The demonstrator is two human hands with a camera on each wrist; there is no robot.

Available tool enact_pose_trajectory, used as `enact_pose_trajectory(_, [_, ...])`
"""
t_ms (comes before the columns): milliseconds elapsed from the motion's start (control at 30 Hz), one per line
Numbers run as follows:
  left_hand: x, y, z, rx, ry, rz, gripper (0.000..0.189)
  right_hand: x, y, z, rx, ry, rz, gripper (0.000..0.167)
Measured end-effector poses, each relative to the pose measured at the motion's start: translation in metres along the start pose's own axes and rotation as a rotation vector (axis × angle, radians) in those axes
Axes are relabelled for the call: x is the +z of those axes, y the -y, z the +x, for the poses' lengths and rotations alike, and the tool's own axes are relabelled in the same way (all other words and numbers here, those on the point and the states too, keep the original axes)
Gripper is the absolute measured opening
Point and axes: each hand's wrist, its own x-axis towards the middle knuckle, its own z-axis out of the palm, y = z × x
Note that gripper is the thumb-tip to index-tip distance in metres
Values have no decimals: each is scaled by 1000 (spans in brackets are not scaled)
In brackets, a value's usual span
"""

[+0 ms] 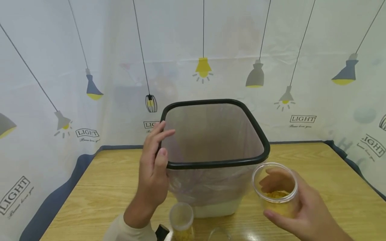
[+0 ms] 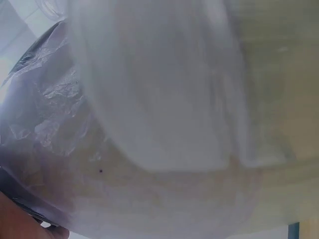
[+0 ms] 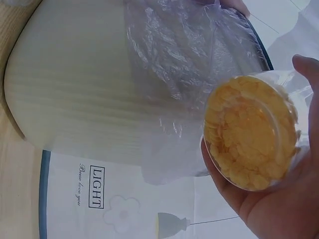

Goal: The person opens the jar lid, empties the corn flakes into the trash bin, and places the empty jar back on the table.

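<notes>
Jar (image 1: 278, 208) of yellow flakes (image 3: 249, 134), its mouth uncovered, sits just outside the near right corner of the bag-lined bin (image 1: 208, 190); the right hand (image 1: 315, 209) curls fingers and thumb round it. The left hand (image 1: 153, 164), fingers mostly straight, rests against the left rim. The step in hand looks like steadying the bin with the jar ready beside it; moving that over the opening would call for a level lift, since the black rim (image 1: 217, 164) stands between. Nearer, a second jar (image 1: 181, 217) — beside a dark object (image 1: 162, 232) — crowds the left forearm.
</notes>
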Motion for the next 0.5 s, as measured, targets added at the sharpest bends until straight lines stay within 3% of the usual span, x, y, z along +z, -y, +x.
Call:
enact_pose_trajectory(100, [0, 0, 0, -41, 3, -29, 44, -1, -1, 1, 1, -23, -1, 86])
enact_pose_trajectory(300, [1, 2, 0, -117, 20, -77, 48, -18, -2, 5, 133, -57, -33, 85])
enact_pose_trajectory(500, [0, 5, -1, -156, 23, -118, 52, -35, -3, 17, 159, -53, -118, 86])
